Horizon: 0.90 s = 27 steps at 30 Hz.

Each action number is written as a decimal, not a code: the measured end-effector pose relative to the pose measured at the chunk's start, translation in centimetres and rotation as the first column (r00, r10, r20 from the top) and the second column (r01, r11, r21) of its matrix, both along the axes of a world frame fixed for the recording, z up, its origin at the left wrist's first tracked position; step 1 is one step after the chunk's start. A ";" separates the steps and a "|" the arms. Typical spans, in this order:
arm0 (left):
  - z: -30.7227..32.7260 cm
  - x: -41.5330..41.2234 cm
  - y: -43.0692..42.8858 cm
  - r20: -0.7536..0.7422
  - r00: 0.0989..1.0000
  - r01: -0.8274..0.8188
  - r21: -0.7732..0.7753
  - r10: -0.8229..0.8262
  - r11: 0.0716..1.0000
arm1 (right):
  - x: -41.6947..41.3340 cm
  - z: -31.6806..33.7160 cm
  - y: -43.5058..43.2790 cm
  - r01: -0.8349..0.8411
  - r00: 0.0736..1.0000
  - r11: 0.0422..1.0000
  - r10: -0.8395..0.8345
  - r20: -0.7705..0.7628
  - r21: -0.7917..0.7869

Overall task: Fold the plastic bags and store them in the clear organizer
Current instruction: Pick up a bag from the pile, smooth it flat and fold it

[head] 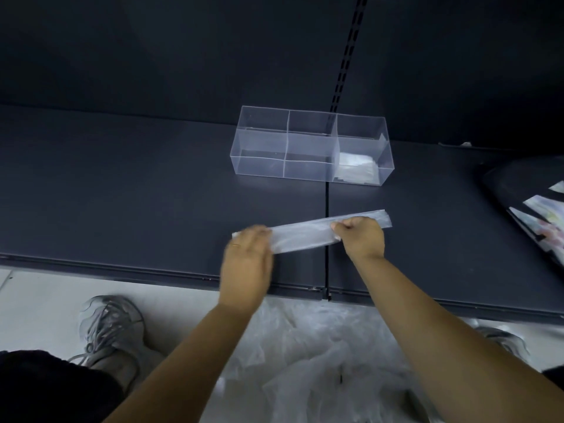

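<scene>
Organizer (262, 148) behind folded bag (302, 235), loose bags (305, 355) below, right fingers (338, 228) pinch it, left fingers (259, 235) pressed flat

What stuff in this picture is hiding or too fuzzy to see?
All in the head view:
- left hand: motion blur, so its fingers and its hold on the bag strip cannot be told.
- Bag strip's left end: covered by that hand.
- folded bags in the organizer's right compartment: too hazy to count.
- dark item at the right: cut off by the picture's edge.
- bag pile on the floor: crumpled and see-through, number unclear.
</scene>
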<state>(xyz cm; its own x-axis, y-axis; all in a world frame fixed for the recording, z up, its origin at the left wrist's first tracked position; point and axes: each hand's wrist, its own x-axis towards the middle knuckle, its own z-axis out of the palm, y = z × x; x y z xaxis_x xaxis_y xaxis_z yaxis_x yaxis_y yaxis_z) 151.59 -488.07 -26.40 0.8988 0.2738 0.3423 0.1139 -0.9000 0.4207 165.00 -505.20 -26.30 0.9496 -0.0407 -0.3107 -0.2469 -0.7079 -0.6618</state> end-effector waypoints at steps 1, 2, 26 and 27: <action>-0.5 0.1 -1.0 -0.097 0.988 0.119 0.024 -0.116 0.993 | 0.0 0.2 0.3 -0.024 0.999 0.998 0.026 0.031 -0.051; -0.9 0.1 -1.8 -0.222 0.961 0.179 0.041 -0.166 0.983 | -0.1 0.4 0.5 -0.040 0.996 0.995 0.047 0.070 -0.093; -3.3 -0.1 -1.3 -0.519 0.855 0.121 0.213 0.007 0.970 | -2.4 -3.5 -1.8 -0.632 0.633 0.548 0.773 0.043 -0.548; -3.3 -0.1 -1.2 -0.519 0.855 0.117 0.215 0.012 0.970 | -1.4 -3.5 -3.2 -0.602 0.669 0.568 0.742 0.034 -0.561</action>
